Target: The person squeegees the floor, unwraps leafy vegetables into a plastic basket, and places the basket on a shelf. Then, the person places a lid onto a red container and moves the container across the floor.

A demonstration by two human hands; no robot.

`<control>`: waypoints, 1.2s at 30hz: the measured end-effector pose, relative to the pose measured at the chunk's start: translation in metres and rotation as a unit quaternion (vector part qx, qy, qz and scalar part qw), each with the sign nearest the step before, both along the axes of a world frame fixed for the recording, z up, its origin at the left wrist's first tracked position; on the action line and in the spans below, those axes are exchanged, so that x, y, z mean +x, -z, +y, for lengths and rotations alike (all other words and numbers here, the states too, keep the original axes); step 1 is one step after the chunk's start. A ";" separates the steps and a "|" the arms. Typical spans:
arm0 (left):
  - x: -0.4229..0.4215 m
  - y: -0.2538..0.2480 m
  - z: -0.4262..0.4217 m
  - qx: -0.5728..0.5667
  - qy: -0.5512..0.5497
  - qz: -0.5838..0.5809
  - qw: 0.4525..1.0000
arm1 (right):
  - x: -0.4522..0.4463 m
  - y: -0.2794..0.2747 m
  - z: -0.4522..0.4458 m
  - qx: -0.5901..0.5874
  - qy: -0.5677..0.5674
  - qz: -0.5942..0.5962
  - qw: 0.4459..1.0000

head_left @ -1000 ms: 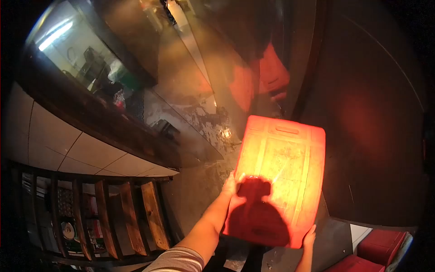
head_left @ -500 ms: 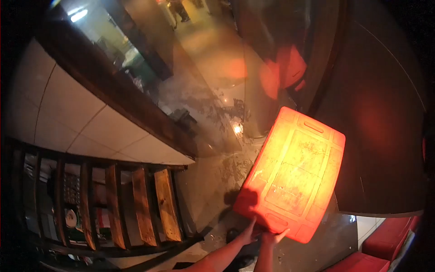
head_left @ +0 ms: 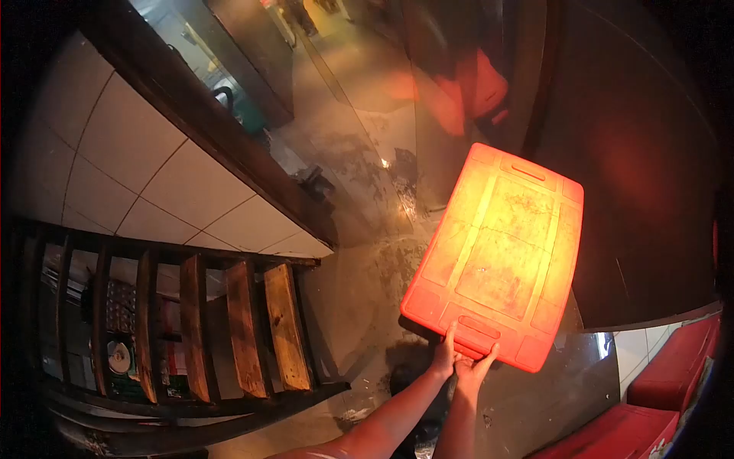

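Out in front of me is a large red rectangular plastic lid [head_left: 508, 249], with a ribbed, stained face and a handle slot at each short end. A bright warm glare lies over it. My left hand [head_left: 446, 355] is closed on its near short edge, with the thumb up on the face beside the near slot. Close beside it, my right hand [head_left: 472, 370] grips the same edge, its thumb also on top. The fingers underneath are hidden. The lid tilts with its far end away from me, and I cannot tell whether anything is attached below it.
Wooden stairs [head_left: 287, 329] with dark frames descend at the left, below a tiled wall [head_left: 168, 180]. A dark wall [head_left: 642, 176] stands at the right, with red padded seats [head_left: 677, 367] near the lower right corner. Ahead, the floor [head_left: 375, 245] looks wet and patchy along a passage.
The lid and both hands have risen in the view. The near handle slot shows more clearly, and the seats at lower right have come further into view.
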State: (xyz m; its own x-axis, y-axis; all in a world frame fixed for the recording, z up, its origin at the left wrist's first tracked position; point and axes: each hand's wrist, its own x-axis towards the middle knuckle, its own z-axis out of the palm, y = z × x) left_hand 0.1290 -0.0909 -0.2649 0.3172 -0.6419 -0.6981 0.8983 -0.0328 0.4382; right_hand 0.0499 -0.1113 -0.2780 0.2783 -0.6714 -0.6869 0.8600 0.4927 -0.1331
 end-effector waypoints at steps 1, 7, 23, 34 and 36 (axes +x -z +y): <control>0.002 0.003 0.001 0.026 0.008 0.000 1.000 | 0.000 0.003 0.002 0.002 -0.012 -0.005 1.000; -0.020 0.044 0.016 0.179 0.065 -0.072 0.979 | -0.013 -0.004 0.013 -0.010 -0.008 0.043 0.999; 0.129 -0.142 -0.079 -0.001 0.737 -0.332 0.588 | -0.024 -0.074 -0.018 0.040 0.038 0.086 0.995; 0.495 -0.481 -0.293 0.529 0.370 -0.750 -0.144 | 0.010 -0.076 -0.057 0.064 0.052 0.279 0.957; 0.529 -0.457 -0.290 0.646 0.454 -0.609 -0.081 | 0.018 -0.081 -0.073 0.064 0.047 0.341 0.937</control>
State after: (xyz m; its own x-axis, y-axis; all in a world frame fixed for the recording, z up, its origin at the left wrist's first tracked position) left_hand 0.6583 -0.3811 0.1918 0.8437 -0.5269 -0.1027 -0.3223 -0.3442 -0.8818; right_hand 0.0676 -0.1848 -0.1970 -0.3105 -0.5704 -0.7605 0.6373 0.4687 -0.6117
